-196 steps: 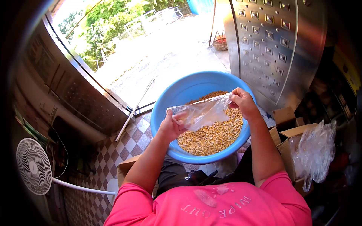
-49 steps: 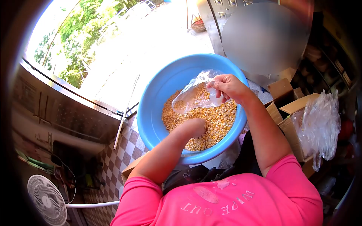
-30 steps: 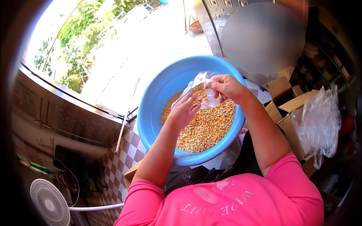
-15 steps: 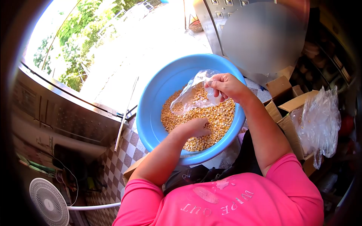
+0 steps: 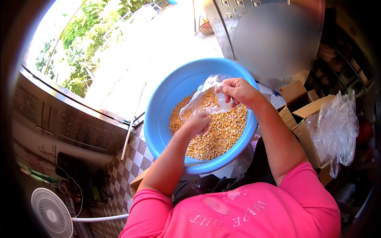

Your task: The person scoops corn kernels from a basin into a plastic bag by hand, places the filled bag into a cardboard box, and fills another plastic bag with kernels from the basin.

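Observation:
A large blue plastic tub [image 5: 160,93] stands before me with yellow corn kernels [image 5: 224,137] piled in its lower part. My right hand [image 5: 238,93] pinches the rim of a clear plastic bag [image 5: 206,85] over the far side of the kernels. The bag hangs slack, and kernels show through its film. My left hand [image 5: 199,123] is curled closed just above the corn, beside the near side of the bag. Its palm is turned from view, so whatever it holds is hidden.
An open cardboard box [image 5: 303,131] with crumpled clear plastic bags [image 5: 337,129] stands at the right. At lower left is a white fan [image 5: 51,212]. A metal door [image 5: 71,115] and a thin white pole [image 5: 127,139] lie left of the tub, above a checkered floor [image 5: 137,152].
My left hand has lifted out of the corn and moved up and slightly left to the bag, its fingers curled. The right hand and bag have barely moved.

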